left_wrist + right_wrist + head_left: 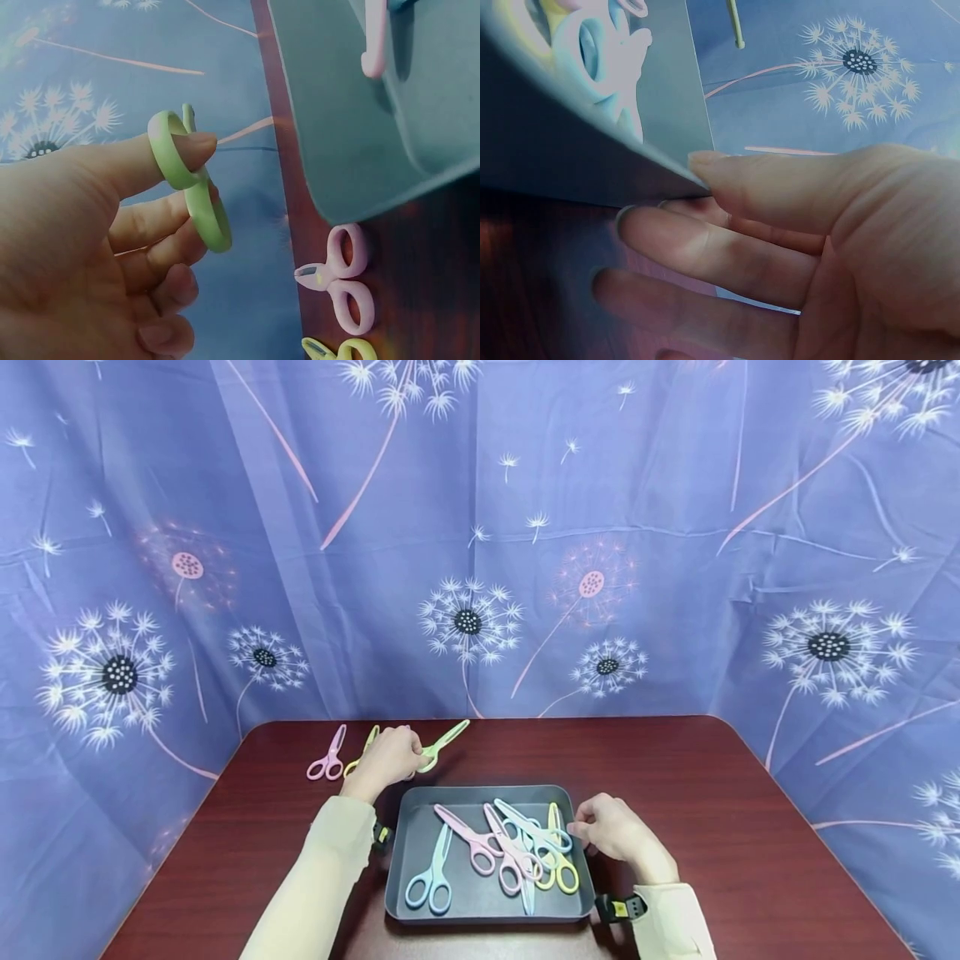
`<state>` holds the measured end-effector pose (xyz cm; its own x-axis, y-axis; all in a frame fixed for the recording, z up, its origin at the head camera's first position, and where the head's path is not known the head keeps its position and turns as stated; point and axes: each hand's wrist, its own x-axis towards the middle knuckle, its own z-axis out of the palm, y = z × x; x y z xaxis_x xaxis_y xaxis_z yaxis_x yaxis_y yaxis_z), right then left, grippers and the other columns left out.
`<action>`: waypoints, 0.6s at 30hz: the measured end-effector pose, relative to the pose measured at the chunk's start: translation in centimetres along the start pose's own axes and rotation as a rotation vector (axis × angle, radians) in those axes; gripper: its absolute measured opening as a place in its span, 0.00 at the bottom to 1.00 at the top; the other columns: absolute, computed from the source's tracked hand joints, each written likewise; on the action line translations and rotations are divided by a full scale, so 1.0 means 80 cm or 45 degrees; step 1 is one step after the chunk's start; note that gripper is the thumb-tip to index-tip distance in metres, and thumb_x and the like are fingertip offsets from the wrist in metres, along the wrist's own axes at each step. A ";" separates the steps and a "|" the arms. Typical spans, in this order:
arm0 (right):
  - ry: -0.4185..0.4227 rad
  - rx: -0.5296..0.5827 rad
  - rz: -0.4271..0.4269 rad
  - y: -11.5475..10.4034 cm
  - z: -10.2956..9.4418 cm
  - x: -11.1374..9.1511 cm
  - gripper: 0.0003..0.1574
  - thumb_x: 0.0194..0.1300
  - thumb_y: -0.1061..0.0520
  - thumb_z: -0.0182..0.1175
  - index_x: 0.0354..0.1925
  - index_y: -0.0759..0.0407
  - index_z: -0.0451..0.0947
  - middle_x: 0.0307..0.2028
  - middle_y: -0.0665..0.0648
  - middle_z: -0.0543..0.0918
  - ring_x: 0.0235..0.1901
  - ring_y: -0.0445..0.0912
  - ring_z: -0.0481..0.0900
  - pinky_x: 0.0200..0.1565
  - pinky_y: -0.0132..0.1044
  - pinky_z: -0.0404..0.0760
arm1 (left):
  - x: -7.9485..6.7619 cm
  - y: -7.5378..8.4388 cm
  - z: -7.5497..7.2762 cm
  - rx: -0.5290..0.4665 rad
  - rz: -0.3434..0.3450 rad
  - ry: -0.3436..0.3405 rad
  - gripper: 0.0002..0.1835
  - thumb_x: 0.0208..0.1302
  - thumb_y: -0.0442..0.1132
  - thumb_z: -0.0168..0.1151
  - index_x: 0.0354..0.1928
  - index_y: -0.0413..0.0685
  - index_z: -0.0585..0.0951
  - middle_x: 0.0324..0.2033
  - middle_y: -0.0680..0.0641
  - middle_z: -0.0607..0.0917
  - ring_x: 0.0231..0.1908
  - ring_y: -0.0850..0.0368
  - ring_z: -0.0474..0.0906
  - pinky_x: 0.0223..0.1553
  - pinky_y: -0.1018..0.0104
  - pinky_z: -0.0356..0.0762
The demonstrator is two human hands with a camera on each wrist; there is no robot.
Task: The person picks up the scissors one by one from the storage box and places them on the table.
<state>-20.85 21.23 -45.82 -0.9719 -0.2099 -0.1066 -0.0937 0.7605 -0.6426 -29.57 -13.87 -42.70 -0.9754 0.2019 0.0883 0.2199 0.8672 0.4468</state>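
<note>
While the right hand (617,828) pinches the gray tray (480,918), the left hand (388,760) grips green scissors (444,743) beyond it, blades slanting away rightward.

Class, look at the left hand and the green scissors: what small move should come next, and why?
Probably lay the green scissors flat on the table: the left hand has its thumb through one handle loop, the handles look tilted, and pink scissors and yellow scissors lie on the table nearby.
</note>
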 end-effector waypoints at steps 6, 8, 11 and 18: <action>0.004 0.002 -0.007 0.001 -0.001 0.000 0.13 0.61 0.63 0.65 0.21 0.58 0.77 0.19 0.52 0.79 0.20 0.46 0.79 0.25 0.39 0.77 | 0.014 0.000 0.004 0.087 -0.104 -0.026 0.13 0.51 0.43 0.67 0.14 0.51 0.77 0.09 0.53 0.78 0.15 0.58 0.75 0.23 0.61 0.70; 0.001 0.005 -0.005 0.001 -0.001 0.000 0.13 0.61 0.63 0.65 0.21 0.58 0.76 0.19 0.52 0.79 0.20 0.46 0.80 0.25 0.39 0.77 | 0.020 -0.003 0.008 0.157 -0.124 -0.016 0.15 0.51 0.45 0.67 0.12 0.51 0.75 0.11 0.51 0.78 0.17 0.54 0.75 0.23 0.58 0.70; -0.004 0.009 -0.009 0.002 -0.001 0.000 0.13 0.62 0.63 0.65 0.22 0.58 0.77 0.19 0.51 0.79 0.21 0.46 0.80 0.25 0.39 0.78 | 0.028 -0.005 0.013 0.247 -0.166 -0.008 0.17 0.51 0.46 0.67 0.13 0.51 0.73 0.16 0.49 0.77 0.21 0.49 0.75 0.26 0.53 0.71; -0.006 0.011 -0.003 0.003 0.000 0.002 0.13 0.61 0.62 0.66 0.21 0.58 0.77 0.19 0.50 0.79 0.20 0.46 0.80 0.26 0.39 0.78 | 0.039 0.003 0.015 0.290 -0.229 -0.013 0.16 0.52 0.49 0.69 0.21 0.48 0.75 0.33 0.40 0.83 0.34 0.41 0.80 0.33 0.47 0.74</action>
<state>-20.99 21.40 -46.01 -0.9707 -0.2144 -0.1089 -0.0939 0.7547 -0.6493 -32.56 -12.52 -43.38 -0.9991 0.0391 0.0163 0.0419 0.9690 0.2433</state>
